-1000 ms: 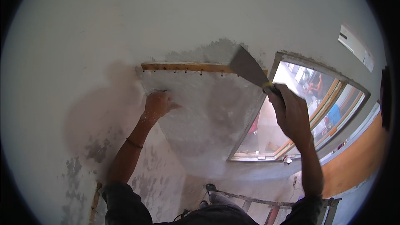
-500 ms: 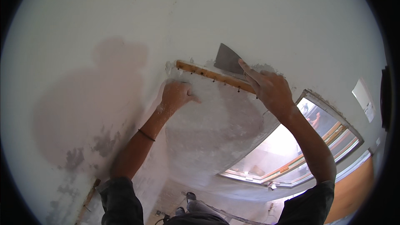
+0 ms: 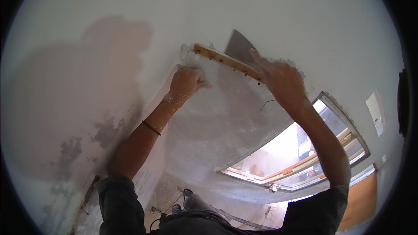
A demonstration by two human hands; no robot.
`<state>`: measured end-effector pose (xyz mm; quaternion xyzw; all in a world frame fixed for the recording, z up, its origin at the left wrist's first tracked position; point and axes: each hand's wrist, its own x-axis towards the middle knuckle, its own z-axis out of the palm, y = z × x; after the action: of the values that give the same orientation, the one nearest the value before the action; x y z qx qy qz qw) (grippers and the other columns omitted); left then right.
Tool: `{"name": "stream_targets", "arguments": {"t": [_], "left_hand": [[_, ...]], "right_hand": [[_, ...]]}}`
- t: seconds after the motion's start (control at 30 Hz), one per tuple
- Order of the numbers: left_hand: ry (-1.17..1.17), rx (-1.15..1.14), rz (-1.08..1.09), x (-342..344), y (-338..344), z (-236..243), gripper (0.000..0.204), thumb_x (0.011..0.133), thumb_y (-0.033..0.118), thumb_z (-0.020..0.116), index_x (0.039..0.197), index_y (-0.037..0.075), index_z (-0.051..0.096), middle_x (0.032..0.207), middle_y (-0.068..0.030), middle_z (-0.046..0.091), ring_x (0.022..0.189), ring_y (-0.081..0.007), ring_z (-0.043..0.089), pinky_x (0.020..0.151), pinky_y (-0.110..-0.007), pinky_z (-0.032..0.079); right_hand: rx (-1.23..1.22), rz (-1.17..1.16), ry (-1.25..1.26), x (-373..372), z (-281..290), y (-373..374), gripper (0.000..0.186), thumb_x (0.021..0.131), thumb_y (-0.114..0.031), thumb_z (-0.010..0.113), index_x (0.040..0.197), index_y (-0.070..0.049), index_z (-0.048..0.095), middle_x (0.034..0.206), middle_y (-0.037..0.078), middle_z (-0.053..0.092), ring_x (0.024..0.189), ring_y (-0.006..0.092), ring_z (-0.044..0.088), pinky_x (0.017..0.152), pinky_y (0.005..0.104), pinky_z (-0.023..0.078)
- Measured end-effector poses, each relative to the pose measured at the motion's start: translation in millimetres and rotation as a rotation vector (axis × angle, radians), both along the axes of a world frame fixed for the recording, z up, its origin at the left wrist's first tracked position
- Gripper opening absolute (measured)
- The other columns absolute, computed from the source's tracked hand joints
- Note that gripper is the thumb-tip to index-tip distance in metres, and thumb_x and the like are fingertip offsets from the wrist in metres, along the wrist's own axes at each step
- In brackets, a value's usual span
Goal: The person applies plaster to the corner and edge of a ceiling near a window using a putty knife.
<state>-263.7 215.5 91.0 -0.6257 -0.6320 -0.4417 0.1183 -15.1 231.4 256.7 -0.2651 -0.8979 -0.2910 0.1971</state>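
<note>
My right hand [image 3: 283,80] grips a wide grey putty knife [image 3: 238,48], index finger along its blade. The blade lies just above a narrow wooden strip [image 3: 226,63] studded with several dark nails or hooks on the plastered wall. Patchy grey plaster [image 3: 186,53] shows around the strip. My left hand [image 3: 186,80], dusted with white, is closed against the wall below the strip's left end, thumb sticking out; whatever is inside its curled fingers, if anything, is hidden.
A wood-framed glazed window [image 3: 287,152] is at lower right, an orange board [image 3: 359,196] beyond it and a pale wall opening [image 3: 374,109] above. Pinkish shadow and grey patches mark the left wall [image 3: 52,95]. My feet [image 3: 187,193] show below, beside metal rails [image 3: 239,219].
My view has swung, shifting the window lower. The putty knife has moved from the strip's right end leftward, along its top. Both hands appear higher in the picture.
</note>
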Motion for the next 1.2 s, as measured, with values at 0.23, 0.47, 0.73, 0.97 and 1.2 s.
{"name": "stream_targets", "arguments": {"t": [0.23, 0.47, 0.73, 0.97, 1.2], "left_hand": [[-0.033, -0.049, -0.039, -1.4, 2.6, 2.2, 0.041, 0.065, 0.042, 0.080, 0.067, 0.008, 0.058, 0.059, -0.0057, 0.059, 0.060, -0.0250, 0.060, 0.068, -0.039, 0.046], [0.146, 0.223, -0.033, -4.1, 6.5, 4.1, 0.045, 0.064, 0.042, 0.083, 0.063, 0.008, 0.053, 0.056, -0.0035, 0.055, 0.053, -0.0216, 0.054, 0.059, -0.035, 0.043], [0.036, -0.018, -0.004, 0.3, 7.0, 1.3, 0.041, 0.065, 0.040, 0.081, 0.069, 0.007, 0.057, 0.060, -0.0052, 0.061, 0.061, -0.0257, 0.062, 0.067, -0.038, 0.047], [0.059, 0.000, 0.043, -6.1, -0.8, -0.9, 0.040, 0.066, 0.041, 0.078, 0.072, 0.007, 0.058, 0.066, -0.0064, 0.063, 0.068, -0.0267, 0.063, 0.072, -0.039, 0.047], [0.028, -0.021, -0.013, -3.0, 5.0, -4.8, 0.039, 0.068, 0.041, 0.079, 0.068, 0.009, 0.057, 0.061, -0.0046, 0.059, 0.060, -0.0254, 0.058, 0.071, -0.038, 0.044]], "right_hand": [[0.008, -0.008, -0.040, -20.9, -1.5, 3.4, 0.043, 0.092, -0.017, 0.058, 0.135, -0.016, 0.053, 0.064, 0.011, 0.061, 0.054, 0.0233, 0.062, 0.052, 0.0382, 0.053], [0.080, 0.070, 0.043, -2.2, 3.5, 5.6, 0.045, 0.093, -0.019, 0.060, 0.137, -0.026, 0.053, 0.060, 0.010, 0.055, 0.048, 0.0218, 0.050, 0.050, 0.0392, 0.047], [0.067, -0.077, -0.001, 3.7, -8.4, 16.0, 0.045, 0.094, -0.020, 0.058, 0.138, -0.021, 0.052, 0.058, 0.010, 0.055, 0.047, 0.0228, 0.052, 0.050, 0.0379, 0.047], [-0.012, -0.006, 0.043, -16.3, -0.9, -2.1, 0.041, 0.094, -0.022, 0.058, 0.135, -0.021, 0.055, 0.060, 0.010, 0.060, 0.049, 0.0209, 0.055, 0.051, 0.0358, 0.048], [0.031, -0.052, -0.002, -50.7, -12.2, 6.7, 0.054, 0.093, -0.015, 0.058, 0.144, -0.022, 0.043, 0.063, 0.010, 0.056, 0.051, 0.0193, 0.055, 0.049, 0.0354, 0.049]]}}
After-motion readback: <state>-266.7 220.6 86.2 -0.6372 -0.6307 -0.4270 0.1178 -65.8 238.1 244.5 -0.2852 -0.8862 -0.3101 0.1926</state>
